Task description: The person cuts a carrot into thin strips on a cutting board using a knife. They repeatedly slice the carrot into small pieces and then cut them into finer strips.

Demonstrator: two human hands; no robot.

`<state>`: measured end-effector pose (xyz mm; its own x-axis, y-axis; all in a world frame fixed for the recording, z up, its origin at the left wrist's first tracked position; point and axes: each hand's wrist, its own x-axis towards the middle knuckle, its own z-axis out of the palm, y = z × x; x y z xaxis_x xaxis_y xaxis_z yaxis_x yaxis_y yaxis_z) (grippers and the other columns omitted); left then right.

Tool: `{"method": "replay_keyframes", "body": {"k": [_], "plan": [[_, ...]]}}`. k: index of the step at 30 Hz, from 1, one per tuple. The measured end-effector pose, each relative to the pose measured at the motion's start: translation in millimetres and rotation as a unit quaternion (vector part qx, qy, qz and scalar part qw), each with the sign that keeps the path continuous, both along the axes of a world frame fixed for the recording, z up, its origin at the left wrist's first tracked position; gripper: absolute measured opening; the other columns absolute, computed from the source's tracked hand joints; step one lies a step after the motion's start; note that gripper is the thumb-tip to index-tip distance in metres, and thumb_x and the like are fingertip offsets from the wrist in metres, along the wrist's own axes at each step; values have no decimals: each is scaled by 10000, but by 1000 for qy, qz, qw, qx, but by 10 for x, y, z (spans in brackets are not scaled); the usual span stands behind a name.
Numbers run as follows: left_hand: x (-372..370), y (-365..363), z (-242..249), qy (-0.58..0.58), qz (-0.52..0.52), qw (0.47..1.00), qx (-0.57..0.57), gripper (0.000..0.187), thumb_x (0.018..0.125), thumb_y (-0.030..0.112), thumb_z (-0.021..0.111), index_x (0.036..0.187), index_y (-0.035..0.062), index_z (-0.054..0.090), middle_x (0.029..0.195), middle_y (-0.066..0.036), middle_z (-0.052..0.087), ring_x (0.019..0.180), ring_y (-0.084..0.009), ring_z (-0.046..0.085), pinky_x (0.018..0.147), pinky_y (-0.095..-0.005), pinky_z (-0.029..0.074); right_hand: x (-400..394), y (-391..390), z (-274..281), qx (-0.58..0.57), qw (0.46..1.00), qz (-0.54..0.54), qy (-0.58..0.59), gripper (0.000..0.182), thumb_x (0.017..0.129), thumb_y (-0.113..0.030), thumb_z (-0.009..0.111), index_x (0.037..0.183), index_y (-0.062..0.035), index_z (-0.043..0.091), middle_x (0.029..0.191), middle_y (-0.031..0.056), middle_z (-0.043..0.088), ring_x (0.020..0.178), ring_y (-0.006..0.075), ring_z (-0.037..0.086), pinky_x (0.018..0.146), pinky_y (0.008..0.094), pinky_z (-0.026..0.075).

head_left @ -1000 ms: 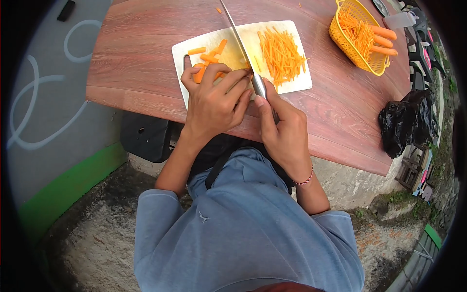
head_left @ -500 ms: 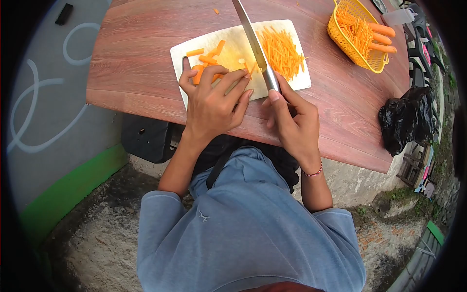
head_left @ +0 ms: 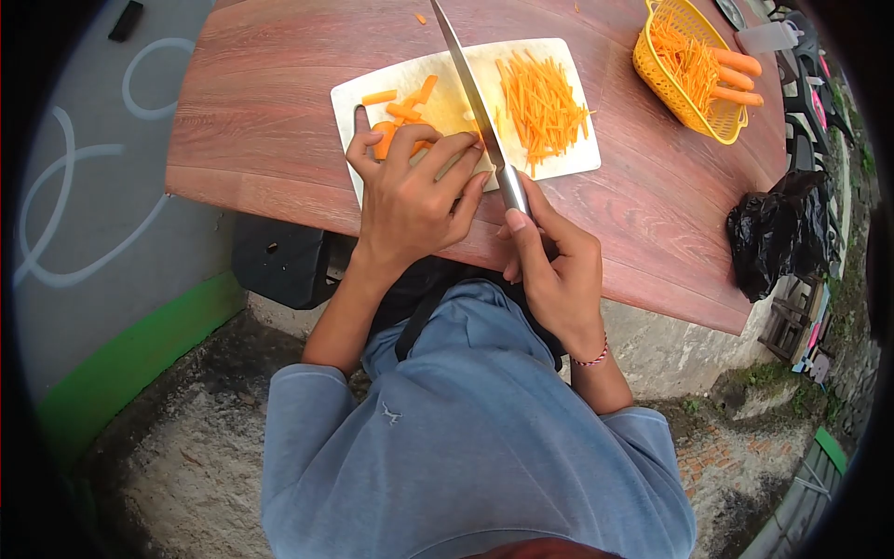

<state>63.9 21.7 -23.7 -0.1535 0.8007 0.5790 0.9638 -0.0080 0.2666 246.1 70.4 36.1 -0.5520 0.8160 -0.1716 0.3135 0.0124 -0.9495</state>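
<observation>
My right hand (head_left: pixel 562 265) is wrapped round the metal handle of a kitchen knife (head_left: pixel 475 93), whose long blade slants over the white cutting board (head_left: pixel 585 156). Just left of the blade, my left hand (head_left: pixel 410 200) presses bent fingertips onto a piece of carrot (head_left: pixel 478 142), mostly hidden under them. Larger carrot pieces (head_left: pixel 405 112) lie on the board beyond and beneath the left fingers. To the right of the knife spreads a heap of thin carrot strips (head_left: pixel 545 107).
A yellow basket (head_left: pixel 678 101) with shredded carrot and several peeled carrots (head_left: pixel 738 79) stands at the table's far right. Nearby are a clear squeeze bottle (head_left: pixel 768 37) and a black plastic bag (head_left: pixel 782 233) by the right edge. The wooden table (head_left: pixel 261 121) has a curved front edge.
My right hand has drawn the knife back towards my body, and its handle sits lower. The left hand has stayed nearly in place on the board.
</observation>
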Motion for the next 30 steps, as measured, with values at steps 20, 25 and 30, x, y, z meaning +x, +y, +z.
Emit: {"method": "replay_keyframes", "body": {"k": [20,25,30], "plan": [[3,-9,10,10,1,1000,-7,232,877,291,800,1054,144,825,1155,87,745,1074,-168,622,1044,-533,264,18,-7,-81,48,999,10,-14,413,1065,-94,656,1446,61,619,754,143,656,603,166,637,599,332,516],[-9,-1,9,15,-6,1000,-2,210,880,289,779,1023,142,817,1140,77,734,1051,-162,631,1042,-542,262,-94,-13,45,193,976,39,-88,368,1046,-89,656,1370,84,638,842,266,675,734,408,699,660,438,538],[-6,1,18,19,-7,1000,-1,198,875,280,776,1018,149,815,1147,78,736,1037,-157,637,1028,-539,265,-284,163,5,203,975,41,-79,357,1063,-116,624,1363,77,631,845,287,681,773,462,703,668,469,539]]}}
